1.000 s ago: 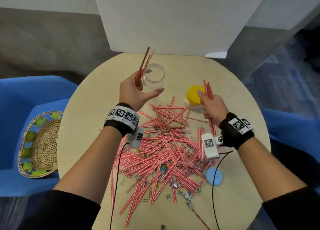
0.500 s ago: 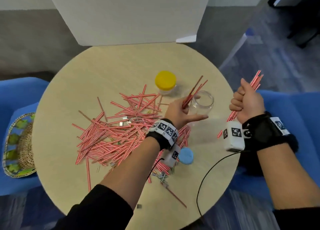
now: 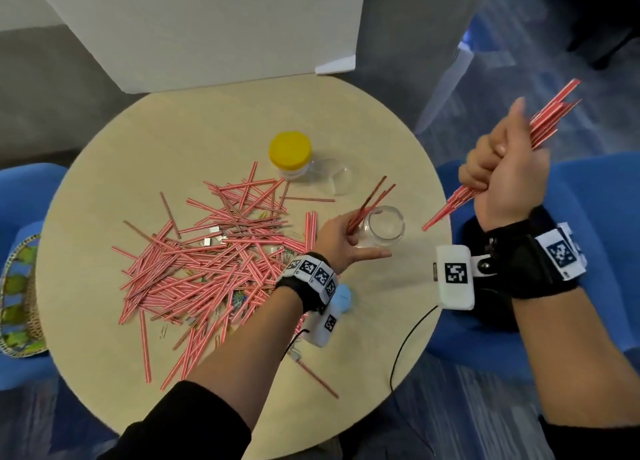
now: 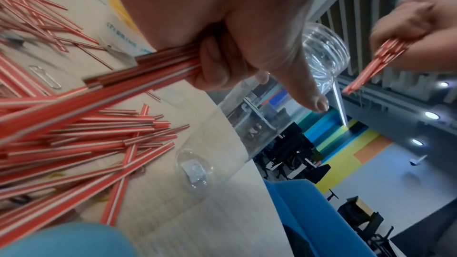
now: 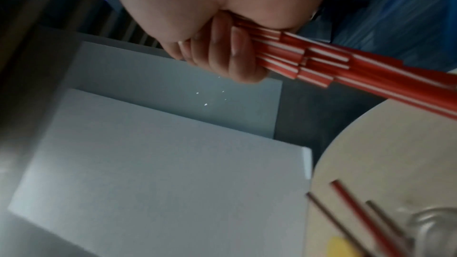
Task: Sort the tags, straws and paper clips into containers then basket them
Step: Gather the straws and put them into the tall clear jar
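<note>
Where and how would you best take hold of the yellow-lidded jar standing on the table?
Probably by the yellow lid of the yellow-lidded jar, from straight above. It stands upright near the table's far side, so the round lid faces up with nothing over it. Loose straws lie against its near side, and a clear lid sits just to its right, crowding a low side grasp.

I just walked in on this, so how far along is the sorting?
Early. Nothing looks sorted: the clear jar looks empty. In hand: the left hand holds that jar plus a few straws; the right hand grips a bundle. Left: the straw pile, the clips and tags, then the basket.
</note>
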Tool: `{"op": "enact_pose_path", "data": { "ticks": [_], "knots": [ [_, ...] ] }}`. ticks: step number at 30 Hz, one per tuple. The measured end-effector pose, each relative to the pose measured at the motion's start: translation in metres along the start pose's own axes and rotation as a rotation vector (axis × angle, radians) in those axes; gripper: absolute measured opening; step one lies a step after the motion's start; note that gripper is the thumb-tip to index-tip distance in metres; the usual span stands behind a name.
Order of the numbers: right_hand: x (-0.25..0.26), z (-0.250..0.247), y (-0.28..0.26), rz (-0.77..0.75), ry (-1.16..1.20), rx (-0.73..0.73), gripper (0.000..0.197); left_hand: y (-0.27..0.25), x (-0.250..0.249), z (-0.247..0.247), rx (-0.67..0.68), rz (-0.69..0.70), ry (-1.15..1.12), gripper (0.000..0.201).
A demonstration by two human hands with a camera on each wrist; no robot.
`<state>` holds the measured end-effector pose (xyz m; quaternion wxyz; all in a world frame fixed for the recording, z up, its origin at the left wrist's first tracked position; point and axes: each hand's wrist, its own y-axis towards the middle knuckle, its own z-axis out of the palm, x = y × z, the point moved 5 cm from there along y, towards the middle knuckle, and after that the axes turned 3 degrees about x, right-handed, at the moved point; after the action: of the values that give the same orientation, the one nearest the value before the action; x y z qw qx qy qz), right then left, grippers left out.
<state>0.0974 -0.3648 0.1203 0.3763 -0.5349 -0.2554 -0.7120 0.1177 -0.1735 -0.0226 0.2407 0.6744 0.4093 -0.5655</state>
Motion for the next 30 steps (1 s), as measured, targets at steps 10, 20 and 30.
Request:
{"op": "enact_pose_path", "data": {
  "ticks": [10, 20, 30],
  "knots": [
    [-0.024, 0.039, -0.02, -0.064, -0.059, 0.231, 0.051, -0.012, -0.003, -0.01, 0.001, -0.02, 0.066, 0.087],
    [-0.098, 0.036, -0.026, 0.079, -0.444, 0.389, 0.047, -0.026, -0.007, -0.068, -0.398, -0.155, -0.185, 0.033],
    [-0.112, 0.04, -0.031, -0.249, -0.705, 0.52, 0.022, -0.014, -0.074, -0.069, -0.443, -0.038, -0.531, 0.063]
  ]
}}
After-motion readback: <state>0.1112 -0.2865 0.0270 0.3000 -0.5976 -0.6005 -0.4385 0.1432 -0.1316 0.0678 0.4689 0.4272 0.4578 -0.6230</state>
